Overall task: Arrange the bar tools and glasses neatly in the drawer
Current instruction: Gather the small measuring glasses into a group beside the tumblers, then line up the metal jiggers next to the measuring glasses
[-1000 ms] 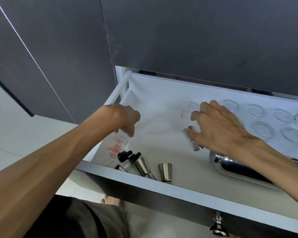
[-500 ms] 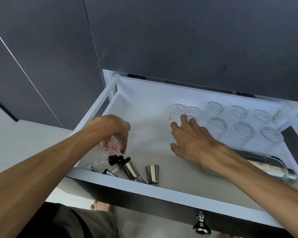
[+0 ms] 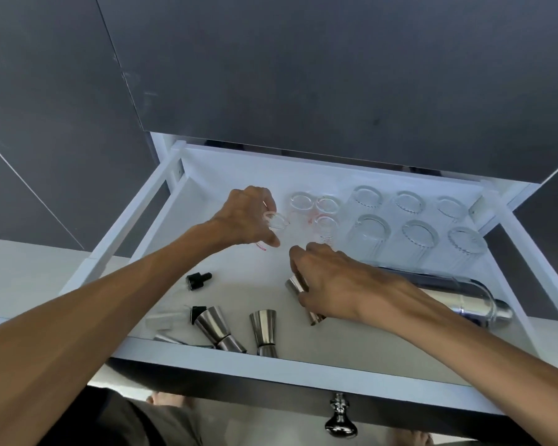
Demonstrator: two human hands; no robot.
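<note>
Over an open drawer [image 3: 290, 365]: left hand [image 3: 248, 217] pinching a small measuring glass [image 3: 276, 220], tilted, just left of three standing ones. Right hand [image 3: 332, 281] clamped on a steel jigger [image 3: 298, 286] lying slantwise.

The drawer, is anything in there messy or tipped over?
Yes. The ribbed glasses stand in tidy rows, but two metal jiggers lie tipped at the front of the drawer, beside a loose black dropper cap. The shaker lies flat too.

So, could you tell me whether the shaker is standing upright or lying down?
Lying down. The shaker rests on its side along the drawer floor, cap end pointing right.
</note>
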